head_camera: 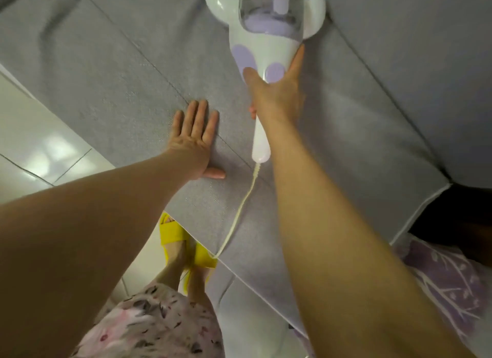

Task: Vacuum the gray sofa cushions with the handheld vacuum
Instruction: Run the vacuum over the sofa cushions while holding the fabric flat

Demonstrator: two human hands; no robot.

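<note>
**Vacuum parked at the back of the seat**

Yellow slipper (174,234) by the sofa edge, cord (241,207) trailing across the gray seat cushion (93,72). My left grip (191,142) lies flat on it, fingers straight. Right grip (275,96) wraps the handheld vacuum (266,51), whose head is up against the back cushion (399,38).

A glossy pale tiled floor (29,134) is seen left of the gray sofa (106,72). Thin dark joints (76,159) are drawn between the tiles, and soft patches of light (57,147) are reflected in the glaze. At the right a dark gap (458,211) is bordered by the sofa, and below it a purple cloth (447,277) printed with white sprigs is spread.
</note>
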